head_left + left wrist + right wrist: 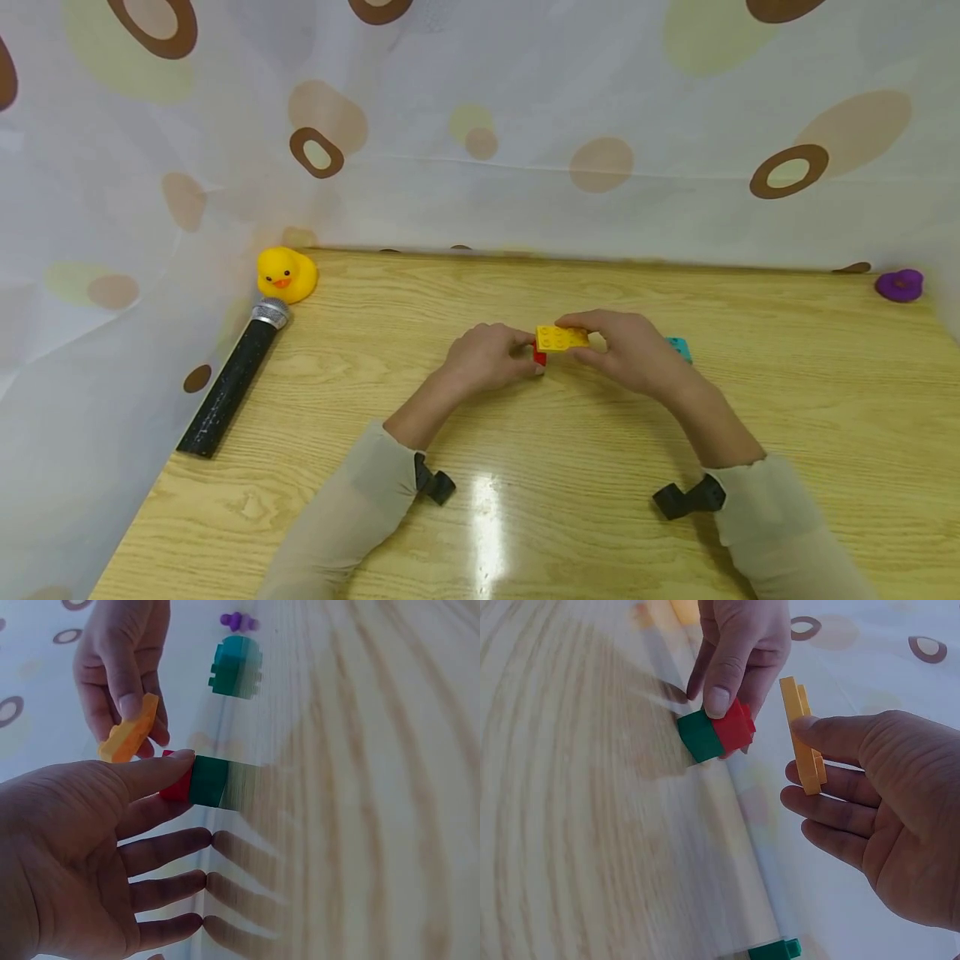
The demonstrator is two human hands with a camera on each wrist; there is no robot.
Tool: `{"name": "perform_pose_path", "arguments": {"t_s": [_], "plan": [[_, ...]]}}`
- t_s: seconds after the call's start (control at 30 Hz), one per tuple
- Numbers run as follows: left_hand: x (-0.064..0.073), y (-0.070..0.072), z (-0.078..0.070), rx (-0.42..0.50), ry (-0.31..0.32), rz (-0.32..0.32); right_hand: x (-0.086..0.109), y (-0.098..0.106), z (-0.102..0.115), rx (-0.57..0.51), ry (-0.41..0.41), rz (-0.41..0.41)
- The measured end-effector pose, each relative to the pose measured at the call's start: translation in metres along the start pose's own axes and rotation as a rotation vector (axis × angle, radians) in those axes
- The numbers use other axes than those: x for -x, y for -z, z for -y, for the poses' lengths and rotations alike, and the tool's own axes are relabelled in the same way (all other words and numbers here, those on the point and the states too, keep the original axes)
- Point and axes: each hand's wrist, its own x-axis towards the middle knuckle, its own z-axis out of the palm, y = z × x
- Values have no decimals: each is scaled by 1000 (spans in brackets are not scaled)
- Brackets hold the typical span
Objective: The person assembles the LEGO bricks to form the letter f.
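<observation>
My left hand (489, 357) pinches a red toy brick (735, 729) between thumb and fingers. Under the red brick is a green brick (208, 781), joined to it and low at the tabletop. In my right hand (624, 350) a flat yellow brick (561, 337) is pinched between thumb and fingers, studs up. It hovers just above the red brick, and the right wrist view shows a gap between them. From the head view the yellow brick hides most of the stack. Beyond the right hand lies a teal brick (680, 348), partly covered by that hand.
A yellow rubber duck (288, 275) sits at the back left, with a black microphone (234, 383) lying in front of it. At the far right corner is a small purple toy (900, 286). Patterned cloth (525, 108) hangs behind the wooden table (570, 517).
</observation>
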Motion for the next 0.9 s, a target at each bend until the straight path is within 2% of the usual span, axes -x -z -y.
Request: {"name": "perform_pose_path", "arguments": {"t_s": [0.37,0.9], "plan": [[2,-1,2,44,-48,-15,-5,-13,0,-4,2,22],[-1,-1,2,7,-28,-24,-6,-17,2,-1,26,8]]}}
